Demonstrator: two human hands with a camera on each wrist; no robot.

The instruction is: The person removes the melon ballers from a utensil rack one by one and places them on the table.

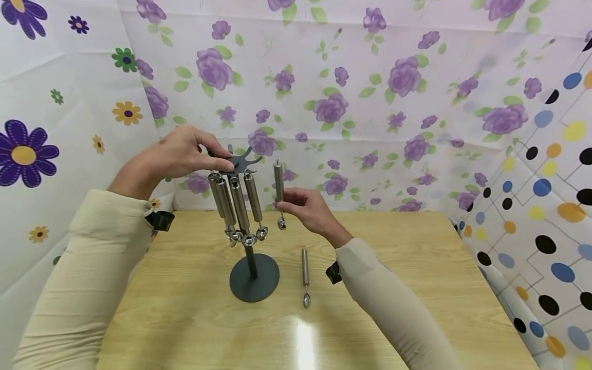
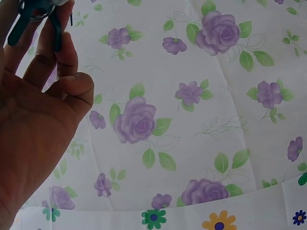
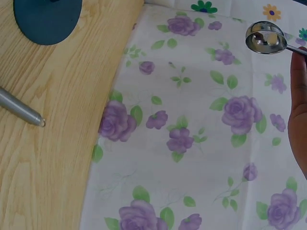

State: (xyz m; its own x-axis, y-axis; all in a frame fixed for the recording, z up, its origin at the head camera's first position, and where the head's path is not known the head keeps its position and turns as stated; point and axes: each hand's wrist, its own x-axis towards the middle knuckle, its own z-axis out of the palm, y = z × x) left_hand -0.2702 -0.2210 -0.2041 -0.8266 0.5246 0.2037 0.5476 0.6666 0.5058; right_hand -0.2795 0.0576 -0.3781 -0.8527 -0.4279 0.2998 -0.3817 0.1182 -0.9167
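Observation:
A dark rotating-style utensil stand [image 1: 250, 264] with a round base rises from the table. My left hand [image 1: 185, 151] pinches its hooked top between thumb and fingers; the left wrist view shows this hand [image 2: 43, 96] by the dark hooks [image 2: 21, 24]. Several metal scoops [image 1: 238, 203] with cylindrical handles hang from the hooks, bowls down. Right of them, my right hand [image 1: 307, 208] grips another metal scoop [image 1: 279, 180] low on its handle, upright with its loop at the top. Its round shiny bowl [image 3: 266, 40] shows in the right wrist view.
One more metal scoop [image 1: 305, 267] lies on the wooden table [image 1: 379, 288], right of the stand's base, handle pointing to the back. Flowered cloth [image 1: 351, 103] hangs behind the table, and a dotted cloth [image 1: 550, 205] covers the right side.

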